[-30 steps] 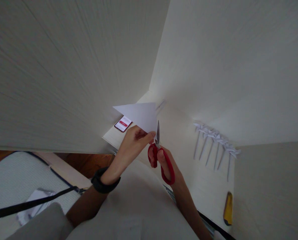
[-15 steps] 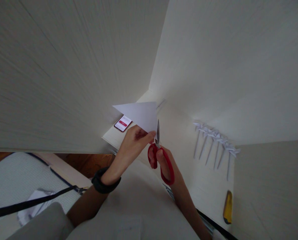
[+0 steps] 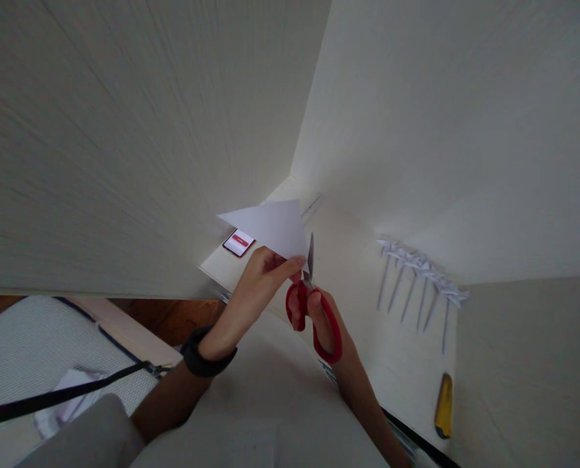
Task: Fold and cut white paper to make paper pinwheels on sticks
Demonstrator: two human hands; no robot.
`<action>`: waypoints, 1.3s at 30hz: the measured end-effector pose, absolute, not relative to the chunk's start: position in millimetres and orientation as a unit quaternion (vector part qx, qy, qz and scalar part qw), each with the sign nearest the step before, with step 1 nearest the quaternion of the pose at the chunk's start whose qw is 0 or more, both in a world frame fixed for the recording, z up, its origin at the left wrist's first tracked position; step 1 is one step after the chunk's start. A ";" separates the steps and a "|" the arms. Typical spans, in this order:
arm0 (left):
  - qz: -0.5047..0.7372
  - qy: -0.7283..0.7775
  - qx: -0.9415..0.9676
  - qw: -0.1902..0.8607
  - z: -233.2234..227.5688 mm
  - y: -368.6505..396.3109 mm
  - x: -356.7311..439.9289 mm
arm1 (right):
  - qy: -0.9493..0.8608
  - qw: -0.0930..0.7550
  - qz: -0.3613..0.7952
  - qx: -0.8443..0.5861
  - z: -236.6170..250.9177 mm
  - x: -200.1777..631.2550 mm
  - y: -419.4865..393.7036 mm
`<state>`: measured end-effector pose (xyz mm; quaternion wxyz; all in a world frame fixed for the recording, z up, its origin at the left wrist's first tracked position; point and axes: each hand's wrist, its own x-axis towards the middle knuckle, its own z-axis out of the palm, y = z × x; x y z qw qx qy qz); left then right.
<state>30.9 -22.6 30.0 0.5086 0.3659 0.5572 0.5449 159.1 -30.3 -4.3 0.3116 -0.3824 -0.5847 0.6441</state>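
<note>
Pale bench (image 3: 401,364) under white walls. Folded paper triangle (image 3: 270,224) is pinched at its lower corner in the left hand (image 3: 260,279) grip; red scissors (image 3: 314,305), gripped by the right hand (image 3: 326,325), have been nudged slightly right, blades seemingly at the paper's edge.

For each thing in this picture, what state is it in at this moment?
paper triangle: folded, held up by the left hand
scissors: held in the right hand, blades at the paper's edge
phone: screen lit, lying flat
paper pinwheels: finished, lying in a row
yellow knife: lying on the table, untouched
</note>
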 end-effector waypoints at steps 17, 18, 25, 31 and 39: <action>0.548 0.544 0.364 0.521 24.9 -24.6 29.1 | -0.600 0.292 0.637 -0.387 -9.6 162.1 -26.2; 0.546 0.543 0.365 0.524 24.6 -24.4 29.1 | -0.596 0.294 0.639 -0.387 -8.8 161.5 -26.6; 0.548 0.542 0.365 0.522 26.3 -23.9 29.4 | -0.584 0.306 0.642 -0.390 -8.4 159.2 -27.3; 0.545 0.579 0.358 0.489 33.7 -26.9 32.6 | -0.587 0.302 0.640 -0.394 -14.1 160.5 -26.5; 0.569 0.562 0.347 0.490 31.3 -24.1 33.8 | -0.581 0.291 0.654 -0.387 -13.7 166.2 -29.0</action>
